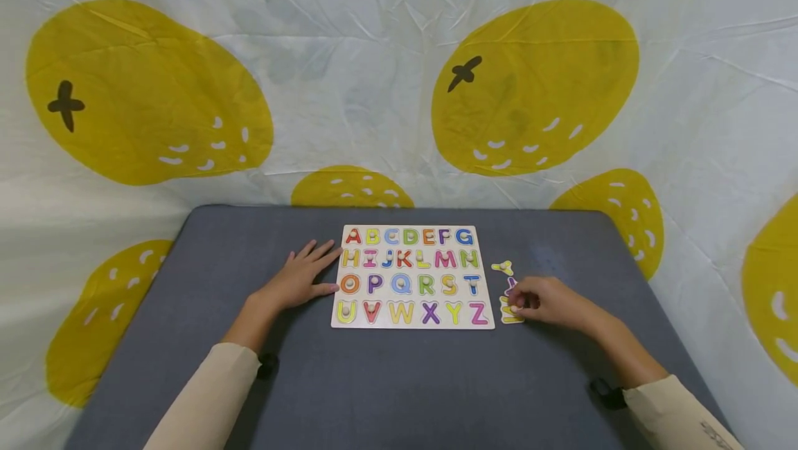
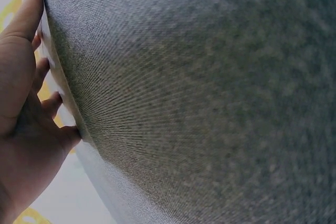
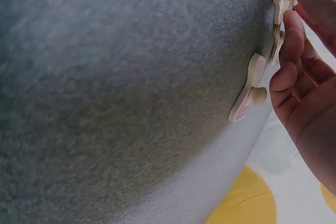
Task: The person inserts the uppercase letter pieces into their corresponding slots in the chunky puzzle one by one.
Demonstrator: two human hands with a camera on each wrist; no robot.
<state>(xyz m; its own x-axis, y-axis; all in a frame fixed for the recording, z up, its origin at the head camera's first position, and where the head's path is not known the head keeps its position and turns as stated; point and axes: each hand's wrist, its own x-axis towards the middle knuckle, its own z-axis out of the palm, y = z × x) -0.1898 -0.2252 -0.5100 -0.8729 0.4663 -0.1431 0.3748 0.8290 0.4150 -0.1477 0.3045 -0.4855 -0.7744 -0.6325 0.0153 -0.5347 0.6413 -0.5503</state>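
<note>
A wooden alphabet puzzle board (image 1: pixel 411 329) lies flat in the middle of the table. Knobs stand on many of its letters, down to the U and V. My left hand (image 1: pixel 303 275) rests at the board's left edge with fingers spread; its thumb (image 2: pixel 29 14) touches the edge in the left wrist view. Right of the board, my right hand (image 1: pixel 545 300) pinches the knob of a yellow letter puzzle piece (image 1: pixel 512 320), partly covered by the fingers. A purple piece (image 1: pixel 511 284) and a yellow Y piece (image 1: pixel 502 267) lie just beyond it.
In the right wrist view a pinkish knobbed piece (image 3: pixel 245 103) sits nearer the camera, its letter unreadable. The grey cloth-covered table (image 1: pixel 399 388) meets a white curtain (image 1: pixel 349 104) with yellow fruit prints behind it.
</note>
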